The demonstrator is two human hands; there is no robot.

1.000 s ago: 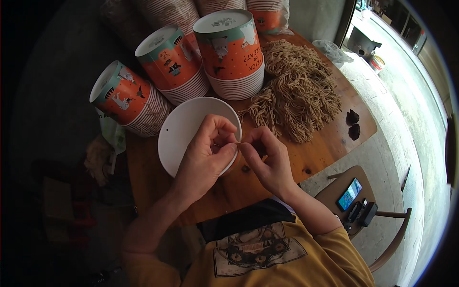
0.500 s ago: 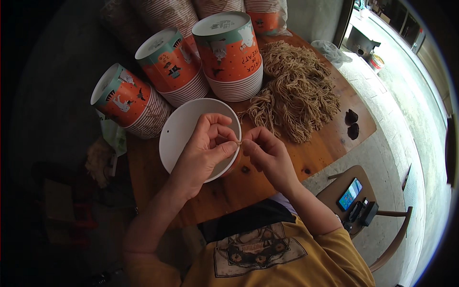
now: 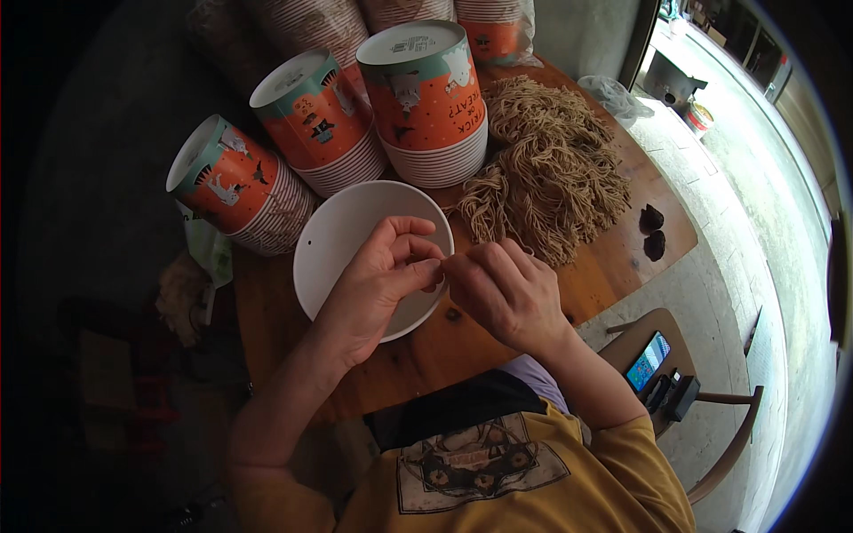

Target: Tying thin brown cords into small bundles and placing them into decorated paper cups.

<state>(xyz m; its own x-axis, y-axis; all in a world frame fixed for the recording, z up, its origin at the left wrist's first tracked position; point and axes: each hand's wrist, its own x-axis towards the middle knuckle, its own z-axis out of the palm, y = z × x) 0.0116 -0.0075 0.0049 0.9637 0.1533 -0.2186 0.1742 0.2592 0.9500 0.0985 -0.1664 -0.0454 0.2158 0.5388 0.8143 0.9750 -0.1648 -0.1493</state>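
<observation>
A white-lined paper bucket (image 3: pixel 342 233) stands mouth up on the wooden table, with a small dark hole near its left rim. My left hand (image 3: pixel 378 280) reaches over its opening, thumb and forefinger pinched together at the right rim. Directly against those fingertips, my right hand (image 3: pixel 508 289) is closed in a pinch, its back turned up. A short bit of tan cord shows faintly where the fingertips meet; most of it is hidden by the fingers. Behind my right hand lies a heap of tan cords (image 3: pixel 560 169).
Upside-down stacks of orange and green paper buckets (image 3: pixel 422 102) line the back of the table, with bagged stacks behind. Two dark pieces (image 3: pixel 653 233) lie near the right edge. A chair (image 3: pixel 653 333) at the right holds a phone (image 3: pixel 648 361) and small black items.
My right hand has rolled over so its back faces up, and its fingers have closed in near the left fingertips. The left hand and the bucket are almost unchanged.
</observation>
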